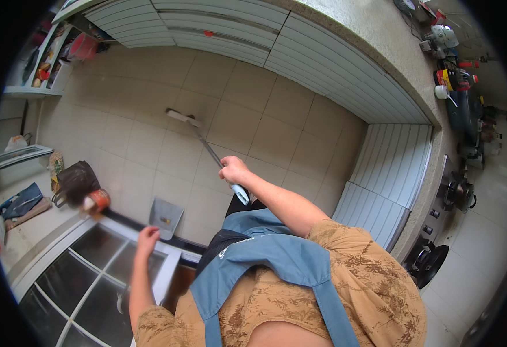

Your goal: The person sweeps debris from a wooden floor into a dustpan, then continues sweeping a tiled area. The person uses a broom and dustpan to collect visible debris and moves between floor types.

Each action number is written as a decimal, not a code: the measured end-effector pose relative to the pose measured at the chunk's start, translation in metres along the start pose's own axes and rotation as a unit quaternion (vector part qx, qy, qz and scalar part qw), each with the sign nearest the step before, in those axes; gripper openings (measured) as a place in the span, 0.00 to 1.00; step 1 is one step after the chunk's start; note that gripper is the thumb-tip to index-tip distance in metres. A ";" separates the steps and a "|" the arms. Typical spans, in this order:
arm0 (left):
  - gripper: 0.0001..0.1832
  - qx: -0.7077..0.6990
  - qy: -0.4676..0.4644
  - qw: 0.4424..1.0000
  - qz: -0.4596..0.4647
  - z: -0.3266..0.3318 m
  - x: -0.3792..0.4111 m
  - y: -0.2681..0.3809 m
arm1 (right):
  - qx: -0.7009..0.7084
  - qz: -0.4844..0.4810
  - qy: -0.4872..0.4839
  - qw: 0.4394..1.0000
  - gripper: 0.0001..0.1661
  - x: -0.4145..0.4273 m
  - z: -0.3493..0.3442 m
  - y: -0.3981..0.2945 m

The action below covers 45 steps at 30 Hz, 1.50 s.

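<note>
My right hand [234, 170] grips the handle of a broom [210, 149] near its light blue end. The broom slants away to the upper left, and its pale head [180, 116] is down at the tiled floor [253, 117]. A grey dustpan [166, 216] is near the glazed door, with some small brownish debris in it. Just beside the dustpan's near corner is my left hand [149, 238], fingers curled. Whether it holds a dustpan handle is not visible.
A white-framed glazed door [99, 277] stands at the lower left. Near it are a dark bag [78, 182] and an orange-red container [99, 200]. Slatted cabinets [331, 65] line the far and right sides under a counter with a gas stove [435, 217]. A pink bucket [83, 47] stands at the upper left.
</note>
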State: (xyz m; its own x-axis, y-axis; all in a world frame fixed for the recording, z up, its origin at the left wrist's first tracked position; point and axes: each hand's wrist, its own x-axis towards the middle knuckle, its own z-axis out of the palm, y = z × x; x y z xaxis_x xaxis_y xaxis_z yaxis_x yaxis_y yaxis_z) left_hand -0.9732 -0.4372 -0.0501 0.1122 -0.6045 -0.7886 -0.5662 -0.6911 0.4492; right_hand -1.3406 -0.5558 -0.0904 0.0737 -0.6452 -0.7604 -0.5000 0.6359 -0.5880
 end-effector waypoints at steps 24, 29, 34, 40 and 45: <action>0.11 0.013 -0.021 1.000 -0.005 0.080 0.000 0.072 | 0.313 0.266 0.320 0.854 0.18 -0.092 -0.218 0.269; 0.11 0.012 -0.028 1.000 -0.010 0.133 -0.032 0.091 | 0.345 0.206 0.268 0.876 0.03 -0.042 -0.237 0.270; 0.12 0.004 -0.008 1.000 -0.009 0.167 -0.060 0.121 | 0.228 0.141 0.138 0.953 0.04 0.004 -0.207 0.223; 0.12 0.032 0.026 0.999 -0.002 0.176 -0.076 0.131 | -0.002 0.016 0.047 0.999 0.18 0.022 -0.229 0.200; 0.12 0.024 0.032 0.999 -0.005 0.179 -0.075 0.131 | -0.157 -0.076 0.018 0.985 0.25 0.002 -0.275 0.238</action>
State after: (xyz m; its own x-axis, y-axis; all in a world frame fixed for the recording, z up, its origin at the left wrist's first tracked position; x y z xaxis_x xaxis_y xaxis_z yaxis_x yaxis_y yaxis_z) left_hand -1.2024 -0.4118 -0.0072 0.1687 -0.6229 -0.7639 -0.6030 -0.6783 0.4199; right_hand -1.6964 -0.5224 -0.1562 0.1400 -0.7405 -0.6573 -0.7281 0.3729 -0.5751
